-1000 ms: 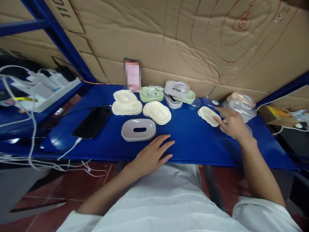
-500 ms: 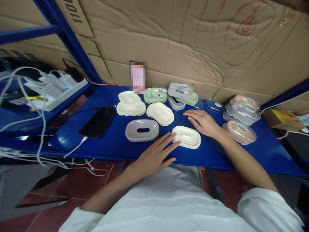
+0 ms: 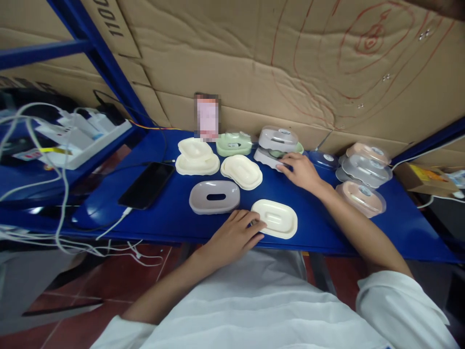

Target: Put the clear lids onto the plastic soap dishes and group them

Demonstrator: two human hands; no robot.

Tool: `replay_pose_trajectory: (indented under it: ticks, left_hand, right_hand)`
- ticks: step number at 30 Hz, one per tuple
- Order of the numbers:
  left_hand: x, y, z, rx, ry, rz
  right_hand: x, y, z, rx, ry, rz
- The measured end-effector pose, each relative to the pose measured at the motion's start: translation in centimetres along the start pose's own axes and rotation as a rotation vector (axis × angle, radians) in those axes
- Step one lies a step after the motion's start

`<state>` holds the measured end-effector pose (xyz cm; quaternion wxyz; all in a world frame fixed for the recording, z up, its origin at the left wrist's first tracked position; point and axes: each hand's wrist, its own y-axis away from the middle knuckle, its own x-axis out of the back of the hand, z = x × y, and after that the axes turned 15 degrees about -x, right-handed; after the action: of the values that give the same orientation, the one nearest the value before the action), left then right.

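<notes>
My left hand (image 3: 238, 233) grips the left end of a cream oval soap-dish tray (image 3: 274, 218) near the table's front edge, fingers curled over its rim. Farther back, my right hand (image 3: 301, 170) has its thumb and fingers around the right end of a grey soap-dish base (image 3: 267, 159). On top of that base rests a grey soap dish with a clear lid (image 3: 278, 139), and a green piece shows partly behind it. An upturned-open grey base (image 3: 214, 197) with a dark slot lies left of my left hand. Cream trays (image 3: 241, 171) are stacked behind it.
More cream trays (image 3: 197, 156) and a green soap dish (image 3: 234, 144) stand at the back. Clear-lidded dishes (image 3: 366, 167) are piled on the right. A black phone (image 3: 147, 184) with a cable lies left, near a power strip (image 3: 90, 145). Cardboard (image 3: 236, 63) walls the back.
My left hand has closed on the cream tray, which has come nearer to me. My right hand has moved back and left onto the grey base; the grey stack has shifted right.
</notes>
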<state>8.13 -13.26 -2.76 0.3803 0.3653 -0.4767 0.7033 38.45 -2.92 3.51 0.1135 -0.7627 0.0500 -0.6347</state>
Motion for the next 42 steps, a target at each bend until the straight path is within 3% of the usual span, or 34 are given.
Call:
replay_pose_trajectory:
  ticks: [6,9,13,17,23,27,30,32,36,42]
  left_hand:
    - [-0.2,0.2,0.1,0.016,-0.052,0.083]
    - [-0.3,0.1,0.1,0.004,-0.082,0.147]
    - [-0.3,-0.1,0.0,0.004,-0.080,0.175]
    - [-0.4,-0.1,-0.2,-0.027,-0.067,0.133]
    - [-0.7,-0.1,-0.4,-0.080,-0.103,0.133]
    - [-0.7,-0.1,-0.4,-0.101,-0.115,0.132]
    - [-0.7,-0.1,-0.5,-0.093,-0.108,0.122]
    - [-0.6,-0.2,-0.4,-0.081,-0.099,0.112]
    - [-0.3,-0.3,-0.4,-0.073,-0.072,0.111]
    - [-0.1,-0.1,-0.5,-0.101,-0.095,0.089]
  right_hand:
    - [3.1,7.3,1.0,-0.036,-0.295,0.018]
    - [2.6,11.8,0.6,0.013,-0.293,0.004]
    - [0.7,16.1,-0.8,0.183,-0.239,-0.017]
    - [-0.6,17.8,-2.5,0.287,-0.150,0.052]
    - [-1.7,18.7,-3.7,0.325,-0.100,0.220]
    - [-1.5,18.7,-2.7,0.336,-0.112,0.177]
    - [-0.6,16.2,-1.1,0.316,-0.152,0.068]
    - [-0.1,12.7,-0.3,0.249,-0.133,0.069]
    - [-0.2,2.3,-1.0,0.146,-0.021,0.055]
    - [-2.2,-11.6,-5.0,0.176,-0.001,-0.231]
